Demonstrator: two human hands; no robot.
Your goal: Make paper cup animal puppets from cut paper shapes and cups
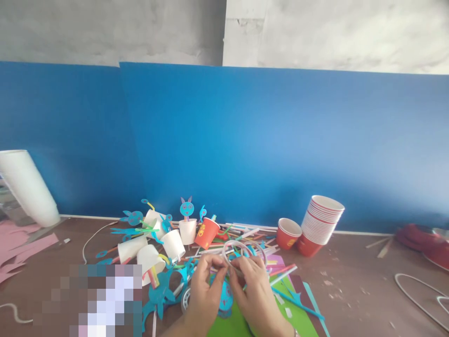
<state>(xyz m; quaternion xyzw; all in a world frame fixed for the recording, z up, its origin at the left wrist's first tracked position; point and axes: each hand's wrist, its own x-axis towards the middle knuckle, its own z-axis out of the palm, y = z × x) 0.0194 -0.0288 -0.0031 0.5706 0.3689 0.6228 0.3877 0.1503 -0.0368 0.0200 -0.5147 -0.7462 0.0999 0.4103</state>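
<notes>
Both my hands meet low in the middle of the view. My left hand and my right hand pinch their fingertips together around a thin, pale bent straw that loops up above them. Under the hands lie a teal paper cut-out and a green sheet. White paper cups with teal paper animal shapes and coloured straws lie scattered just left of my hands. An orange-red cup stands tilted behind them.
A stack of red cups and a single red cup stand right of the straw pile. A tall white cup stack leans at far left over pink paper. A blue board backs the brown table. White cable lies at right.
</notes>
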